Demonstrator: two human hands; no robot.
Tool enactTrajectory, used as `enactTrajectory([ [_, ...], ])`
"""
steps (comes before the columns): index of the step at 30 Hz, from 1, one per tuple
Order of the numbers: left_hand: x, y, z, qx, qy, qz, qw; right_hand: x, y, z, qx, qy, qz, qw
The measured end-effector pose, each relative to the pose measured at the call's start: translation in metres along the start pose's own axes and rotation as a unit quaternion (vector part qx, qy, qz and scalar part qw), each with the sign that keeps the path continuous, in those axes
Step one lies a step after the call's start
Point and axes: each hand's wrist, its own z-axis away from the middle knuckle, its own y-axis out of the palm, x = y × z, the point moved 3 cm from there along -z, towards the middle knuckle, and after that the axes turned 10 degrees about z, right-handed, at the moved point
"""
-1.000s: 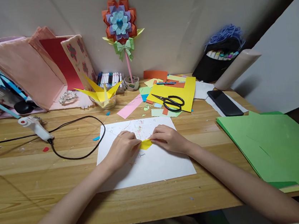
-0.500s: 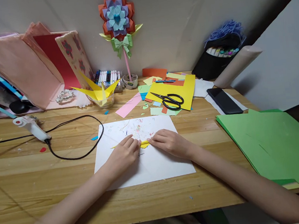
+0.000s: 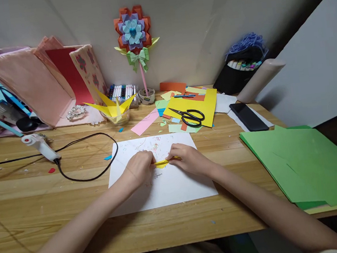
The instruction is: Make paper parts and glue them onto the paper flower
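Between my two hands is a narrow folded piece of yellow paper (image 3: pixel 161 164), its ends covered by my fingers. My left hand (image 3: pixel 139 167) is closed on its left end, with the fingers curled. At the other end my right hand (image 3: pixel 188 157) pinches it between thumb and fingers, and a yellow tip shows past the fingertips. Beneath both hands lies a white sheet of paper (image 3: pixel 164 194) with coloured ink marks on its upper half.
Black scissors (image 3: pixel 188 117) rest on yellow paper among scraps. A white glue gun (image 3: pixel 40 148) with a looping cord lies left. Green sheets (image 3: pixel 309 163) and a phone (image 3: pixel 248 116) are right. A paper flower (image 3: pixel 133 31) stands behind, near a yellow folded-paper star shape (image 3: pixel 114 108).
My left hand has curled its fingers more tightly around the yellow paper's end. My right hand now has the strip raised in a pinch. The camera view has shifted slightly.
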Motion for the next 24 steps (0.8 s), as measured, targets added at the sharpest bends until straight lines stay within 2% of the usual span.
enactTrajectory([
  [3,0.000,0.005,0.006,-0.018,0.025,-0.012,0.999,0.002,0.000,-0.001,-0.009,0.036,-0.035,0.999],
  [9,-0.003,0.005,0.017,-0.084,0.077,-0.034,0.993,0.008,-0.006,0.001,-0.046,0.052,-0.052,0.996],
  [15,-0.006,-0.001,0.021,-0.157,0.104,-0.055,0.981,0.010,-0.014,0.005,-0.146,0.024,-0.062,0.987],
  [20,-0.004,0.001,0.025,-0.217,0.178,-0.035,0.959,0.013,-0.014,0.009,-0.174,0.000,-0.052,0.983],
  [24,-0.004,0.001,0.027,-0.265,0.212,-0.047,0.939,0.016,-0.012,0.010,-0.193,-0.027,0.007,0.981],
])
